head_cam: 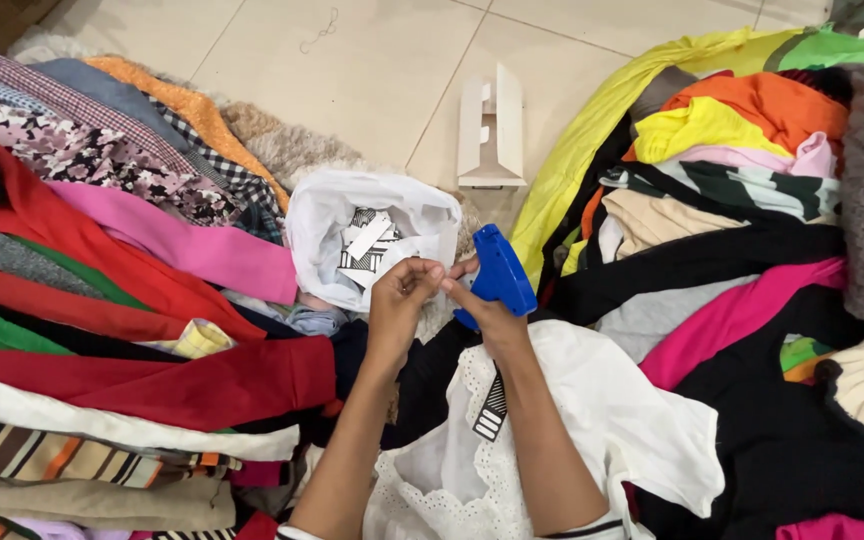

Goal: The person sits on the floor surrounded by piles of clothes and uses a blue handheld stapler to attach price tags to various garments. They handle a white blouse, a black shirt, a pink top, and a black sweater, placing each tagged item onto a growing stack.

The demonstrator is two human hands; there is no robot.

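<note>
My right hand (487, 305) grips a blue tagging gun (497, 272), its tip pointing left toward my left hand (400, 295). The left hand's fingers are pinched together at the gun's tip, on something too small to make out. A white lace-trimmed garment (592, 420) lies under my forearms, with a striped black-and-white tag (491, 408) hanging on it. Just beyond my hands sits a white plastic bag (327, 225) holding several black-and-white paper tags (367, 245).
Folded clothes in many colours are laid in rows on the left (102, 300). A heap of clothes on a yellow-green sheet (572, 160) fills the right. A white cardboard piece (490, 130) lies on the beige tiled floor (352, 70).
</note>
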